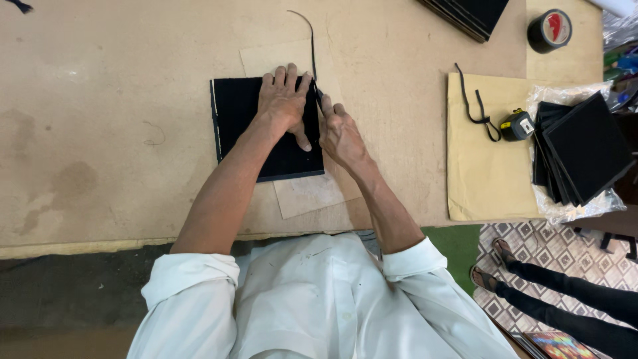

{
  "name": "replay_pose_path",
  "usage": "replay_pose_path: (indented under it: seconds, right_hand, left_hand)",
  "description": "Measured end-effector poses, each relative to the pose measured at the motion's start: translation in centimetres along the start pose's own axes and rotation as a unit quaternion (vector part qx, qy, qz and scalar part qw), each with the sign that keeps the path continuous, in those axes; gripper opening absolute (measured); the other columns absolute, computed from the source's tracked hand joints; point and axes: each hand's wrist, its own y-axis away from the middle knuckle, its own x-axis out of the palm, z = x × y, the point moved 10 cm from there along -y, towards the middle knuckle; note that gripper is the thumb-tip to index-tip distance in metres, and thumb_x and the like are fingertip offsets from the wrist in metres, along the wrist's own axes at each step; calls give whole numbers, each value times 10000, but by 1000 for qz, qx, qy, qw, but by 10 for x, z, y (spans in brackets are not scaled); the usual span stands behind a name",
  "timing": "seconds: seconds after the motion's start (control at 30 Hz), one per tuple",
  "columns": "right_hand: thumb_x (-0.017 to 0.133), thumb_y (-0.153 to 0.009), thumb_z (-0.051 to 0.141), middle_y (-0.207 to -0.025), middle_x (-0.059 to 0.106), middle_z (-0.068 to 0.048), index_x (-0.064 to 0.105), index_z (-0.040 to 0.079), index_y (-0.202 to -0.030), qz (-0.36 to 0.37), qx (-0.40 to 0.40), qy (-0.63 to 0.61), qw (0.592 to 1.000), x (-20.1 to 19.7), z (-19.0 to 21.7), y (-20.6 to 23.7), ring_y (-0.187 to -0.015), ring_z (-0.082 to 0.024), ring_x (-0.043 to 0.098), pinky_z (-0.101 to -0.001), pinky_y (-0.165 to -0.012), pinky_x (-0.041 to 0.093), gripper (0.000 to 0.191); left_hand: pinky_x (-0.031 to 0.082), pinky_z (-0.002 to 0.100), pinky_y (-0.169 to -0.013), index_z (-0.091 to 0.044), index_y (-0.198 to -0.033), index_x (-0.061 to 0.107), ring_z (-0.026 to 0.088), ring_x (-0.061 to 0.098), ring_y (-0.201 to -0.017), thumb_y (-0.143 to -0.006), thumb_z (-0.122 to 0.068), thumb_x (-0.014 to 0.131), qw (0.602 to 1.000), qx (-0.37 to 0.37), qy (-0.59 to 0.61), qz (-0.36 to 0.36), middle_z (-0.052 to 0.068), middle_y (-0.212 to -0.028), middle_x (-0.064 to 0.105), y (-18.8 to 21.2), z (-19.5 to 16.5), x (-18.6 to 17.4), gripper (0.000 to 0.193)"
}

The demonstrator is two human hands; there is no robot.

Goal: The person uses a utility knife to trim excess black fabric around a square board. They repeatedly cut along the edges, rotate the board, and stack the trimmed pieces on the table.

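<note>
Your left hand [282,100] presses flat, fingers spread, on the black square [239,116] lying on the surface [100,100]. At its three o'clock edge, your right hand [339,133] has its fingers closed on a small blade [318,97].

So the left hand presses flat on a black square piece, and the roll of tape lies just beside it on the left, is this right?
Not quite. The left hand does press flat on the black square piece, but the roll of tape is far away, at the table's upper right corner. The head view shows this.
</note>
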Motion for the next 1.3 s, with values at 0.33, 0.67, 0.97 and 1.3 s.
replay_pose_path:
  seconds: [0.33, 0.67, 0.97, 1.3]
  right_hand:
    - [537, -1071, 94, -944, 613, -141, 480, -31, -1514, -171, 193, -100, 961, -122, -62, 86, -637, -124, 552, -277, -439, 472, 464]
    - [614, -1015, 87, -749, 606, -53, 486, -67, -1483, -169, 275, -297, 899, -106, -55, 172, -563, -83, 554, -244, -471, 464, 510]
    - [654, -948, 40, -985, 636, -62, 472, -36, -1414, -104, 281, -478, 826, -45, -22, 171, -770, -103, 648, -236, -639, 570, 506]
    - [572, -1029, 62, -1008, 633, -116, 356, -31, -1474, -82, 164, -384, 905, 3, 19, 96, -881, -167, 673, -297, -797, 588, 503]
  left_hand:
    - [313, 522, -1073, -95, -1597, 194, 404, 287, -1411, -375, -721, 960, 999, 19, 12, -33, 221, -1551, 307, 11, -4, -6, 1572]
    - [479, 429, -922, -68, -1184, 714, 276, 566, -1120, -871, -14, 708, 952, 80, 103, -275, 134, -1231, 558, -19, -30, -52, 318]
    - [441, 551, -904, 37, -1130, 715, 369, 598, -1043, -913, -334, 763, 970, -16, 70, -231, 236, -1116, 644, -5, 40, -48, 433]
    - [433, 546, -919, -8, -984, 758, 333, 660, -924, -881, -474, 771, 986, -31, 56, -153, 177, -923, 706, 15, 66, -45, 477]
